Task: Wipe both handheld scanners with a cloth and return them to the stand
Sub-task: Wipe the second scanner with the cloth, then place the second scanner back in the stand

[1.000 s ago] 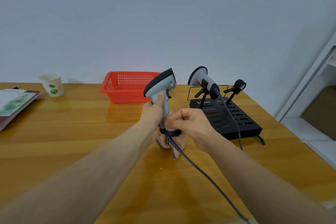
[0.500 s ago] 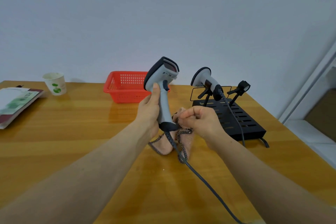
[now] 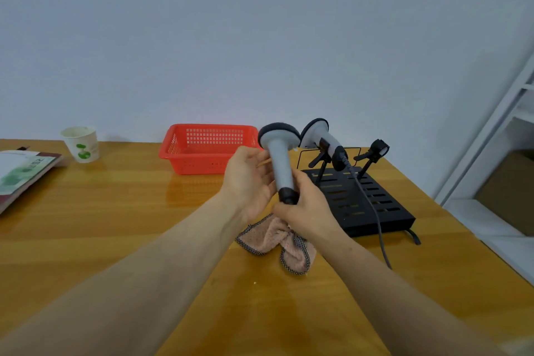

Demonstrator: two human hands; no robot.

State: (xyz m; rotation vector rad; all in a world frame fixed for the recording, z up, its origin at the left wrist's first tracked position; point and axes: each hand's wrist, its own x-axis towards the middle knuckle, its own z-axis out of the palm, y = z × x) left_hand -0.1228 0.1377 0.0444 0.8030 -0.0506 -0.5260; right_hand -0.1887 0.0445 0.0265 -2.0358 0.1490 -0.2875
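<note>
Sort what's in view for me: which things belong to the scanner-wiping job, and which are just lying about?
Job:
held scanner, gripped by the right hand
second scanner, on the stand
black stand
pink cloth

Lying about:
red basket
paper cup
booklets

No lettering is legible anywhere on the desk. A paper cup carries only a green leaf emblem; print on the booklet cover is too blurred to read.
</note>
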